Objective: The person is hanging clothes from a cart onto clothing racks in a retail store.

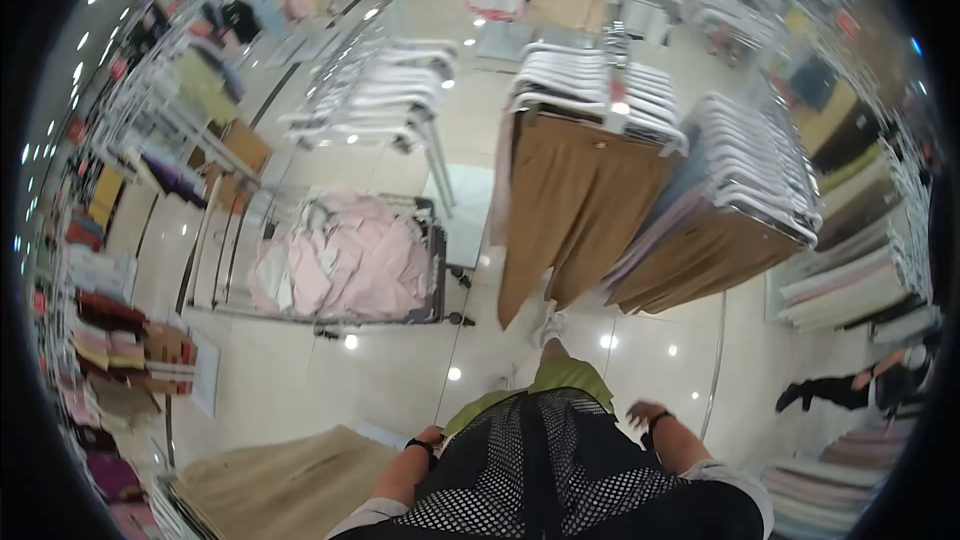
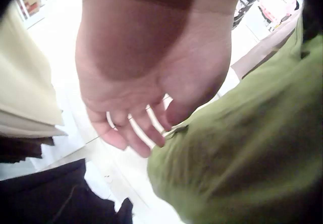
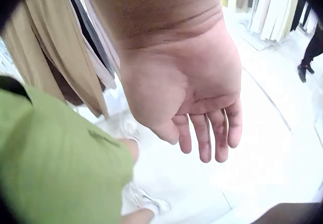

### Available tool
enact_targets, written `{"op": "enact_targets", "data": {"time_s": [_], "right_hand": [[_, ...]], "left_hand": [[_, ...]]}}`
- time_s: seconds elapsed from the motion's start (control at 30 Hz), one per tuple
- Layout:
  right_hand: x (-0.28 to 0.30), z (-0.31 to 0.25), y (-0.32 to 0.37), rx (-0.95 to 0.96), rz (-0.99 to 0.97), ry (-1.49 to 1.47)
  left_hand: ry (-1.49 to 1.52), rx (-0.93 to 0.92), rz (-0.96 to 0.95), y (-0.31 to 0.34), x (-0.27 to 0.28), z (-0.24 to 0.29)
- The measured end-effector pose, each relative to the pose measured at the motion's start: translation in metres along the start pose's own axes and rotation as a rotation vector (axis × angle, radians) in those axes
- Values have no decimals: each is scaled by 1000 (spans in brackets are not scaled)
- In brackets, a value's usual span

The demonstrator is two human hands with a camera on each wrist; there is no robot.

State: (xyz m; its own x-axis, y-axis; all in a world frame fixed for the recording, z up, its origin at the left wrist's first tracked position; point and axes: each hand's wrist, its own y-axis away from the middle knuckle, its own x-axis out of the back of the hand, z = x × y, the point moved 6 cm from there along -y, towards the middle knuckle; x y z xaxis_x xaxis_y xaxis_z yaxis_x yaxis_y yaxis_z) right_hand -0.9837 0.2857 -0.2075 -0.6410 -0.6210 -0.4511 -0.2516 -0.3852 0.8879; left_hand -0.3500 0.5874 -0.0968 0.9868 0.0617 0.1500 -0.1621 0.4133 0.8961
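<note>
My left hand (image 2: 146, 98) hangs beside the green shorts (image 2: 237, 148) with loosely bent fingers and nothing in them. In the head view that hand (image 1: 430, 436) is partly hidden by the black mesh garment (image 1: 530, 470). On the other side, my right hand (image 3: 189, 93) dangles over the pale floor, its palm bare and fingers relaxed; the head view has it (image 1: 645, 414) out from the hip. Brown trousers (image 1: 590, 190) hang on white hangers ahead of me. Beige cloth (image 1: 290, 475) on a rack is nearest to the left hand.
A wire-sided cart (image 1: 437, 260) on casters holds a heap of pink clothes (image 1: 350, 255) at front left. Behind it stands a rack of bare white hangers (image 1: 390, 90). More brown trousers (image 1: 700, 255) hang to the right. A person in black boots (image 1: 840, 390) is at far right.
</note>
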Motion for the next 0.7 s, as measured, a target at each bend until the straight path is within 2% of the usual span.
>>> {"op": "enact_targets", "data": {"time_s": [0.03,0.07,0.1,0.13,0.17,0.23,0.27,0.3,0.33,0.37,0.4,0.43,0.47,0.5,0.57,0.7], "right_hand": [[-95,-20,93,-43,453,476],[-57,32,25,-73,501,378],[-162,-28,134,69,639,913],[-166,-29,134,53,628,937],[-169,-32,131,86,639,945],[-164,-33,113,158,662,948],[-160,-33,103,195,676,946],[-155,-37,94,237,691,944],[-155,-44,90,279,707,942],[-188,-78,116,463,723,646],[-224,-112,148,631,725,343],[-212,-156,113,1067,618,795],[-181,-185,72,603,655,856],[-183,-207,81,482,603,571],[-179,-250,90,489,579,512],[-145,-320,79,316,642,519]], "left_hand": [[81,-73,36,16,-8,-19],[114,-48,41,5,-33,-80],[-59,-463,136,-1,-39,-94],[-247,-876,235,12,-32,-92],[-232,-858,243,18,-37,-105],[-737,-384,37,16,-50,-123],[-87,139,31,55,-39,-90],[-77,146,33,58,-34,-91],[-437,-259,42,56,-29,-63],[-792,-668,49,41,-38,-63],[-301,-471,29,0,-31,-78],[184,-260,9,-34,-32,-99],[352,-119,43,-35,-19,-88],[518,27,76,-33,-3,-66],[540,-46,202,-27,31,-26],[579,-141,223,-4,93,29]]}}
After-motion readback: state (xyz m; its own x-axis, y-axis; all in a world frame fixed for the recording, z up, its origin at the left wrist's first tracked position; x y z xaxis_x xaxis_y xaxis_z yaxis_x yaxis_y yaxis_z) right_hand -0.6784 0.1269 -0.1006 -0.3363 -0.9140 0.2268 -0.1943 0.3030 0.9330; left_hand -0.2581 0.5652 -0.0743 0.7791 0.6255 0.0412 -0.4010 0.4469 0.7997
